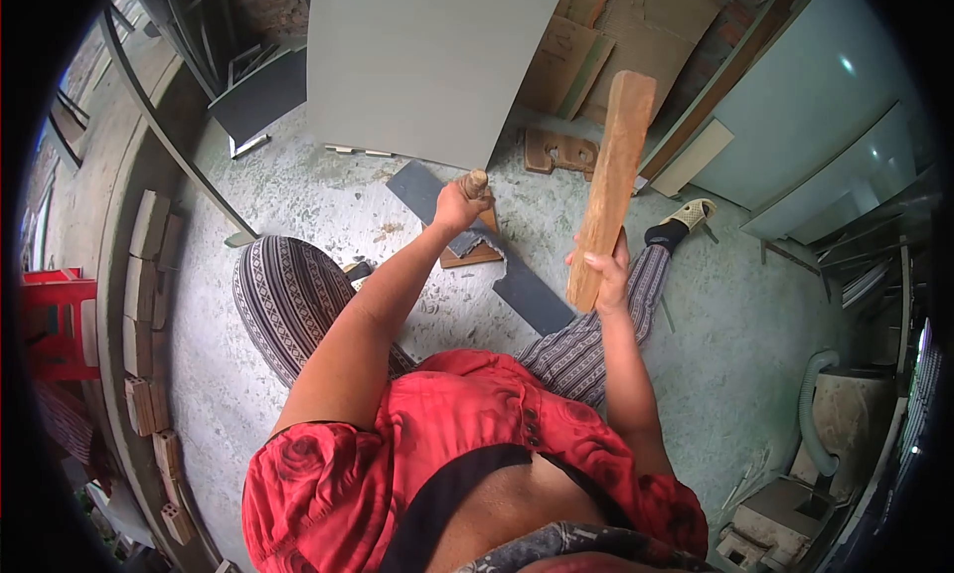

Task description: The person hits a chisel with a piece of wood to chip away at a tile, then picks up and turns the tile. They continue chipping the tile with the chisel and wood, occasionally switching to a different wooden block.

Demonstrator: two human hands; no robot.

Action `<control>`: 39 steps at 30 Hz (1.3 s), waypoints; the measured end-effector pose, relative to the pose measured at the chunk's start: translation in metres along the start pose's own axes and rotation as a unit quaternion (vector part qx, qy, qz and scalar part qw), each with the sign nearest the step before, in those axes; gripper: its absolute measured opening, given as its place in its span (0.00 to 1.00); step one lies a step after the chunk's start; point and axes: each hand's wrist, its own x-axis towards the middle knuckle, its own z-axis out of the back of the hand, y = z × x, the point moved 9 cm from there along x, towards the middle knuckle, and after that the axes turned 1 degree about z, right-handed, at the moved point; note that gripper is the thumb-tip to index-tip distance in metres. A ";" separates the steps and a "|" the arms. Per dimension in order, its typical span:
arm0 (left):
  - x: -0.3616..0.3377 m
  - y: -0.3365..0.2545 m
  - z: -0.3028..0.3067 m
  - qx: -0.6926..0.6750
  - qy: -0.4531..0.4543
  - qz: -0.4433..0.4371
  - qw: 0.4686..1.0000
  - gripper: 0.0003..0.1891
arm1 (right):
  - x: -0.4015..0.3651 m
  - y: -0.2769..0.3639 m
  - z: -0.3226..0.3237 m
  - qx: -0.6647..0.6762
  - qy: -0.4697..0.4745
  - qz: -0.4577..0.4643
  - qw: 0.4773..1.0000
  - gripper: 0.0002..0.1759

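In my right hand [608, 270] is the lower end of a long wooden piece [618, 161], raised upright. My left hand [459, 207] is closed round a short tool with a round wooden handle [475, 181]; its lower part is hidden. Below that hand, a wooden block [473, 256] lies on the floor. A dark grey sheet [532, 293] runs across the block, its surface broken or torn near the middle, with another stretch of it reaching up and left of my left hand.
A large pale panel [412, 66] leans at the back. Brown boards [558, 154] lie beyond the raised wood. Bricks [139, 315] line the left side, beside a red stool [62, 320]. A dusty machine [845, 424] stands at the lower right.
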 end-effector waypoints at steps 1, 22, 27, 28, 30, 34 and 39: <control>0.001 0.002 -0.004 -0.011 0.004 -0.012 1.000 0.20 | -0.004 -0.005 -0.007 0.032 0.015 -0.037 0.999 0.33; -0.001 0.005 -0.011 -0.005 0.017 -0.029 0.999 0.21 | -0.053 -0.067 -0.069 0.046 0.137 -0.342 0.928 0.28; 0.002 0.006 -0.013 -0.012 0.022 -0.037 0.999 0.20 | -0.031 0.003 -0.068 -0.020 0.140 -0.189 0.972 0.27; 0.002 0.009 -0.019 -0.016 0.029 -0.049 0.998 0.20 | -0.032 0.018 -0.073 -0.020 0.136 -0.193 0.971 0.27; 0.000 0.006 -0.019 -0.004 0.034 -0.044 0.998 0.21 | -0.024 0.070 -0.086 0.019 0.122 -0.035 0.992 0.31; -0.001 0.001 -0.015 0.007 0.028 -0.039 0.999 0.22 | -0.026 0.049 -0.085 -0.073 0.099 0.033 0.992 0.32; 0.007 0.011 -0.023 0.105 0.039 -0.028 0.993 0.18 | -0.044 -0.062 -0.070 -0.075 0.154 -0.296 0.940 0.27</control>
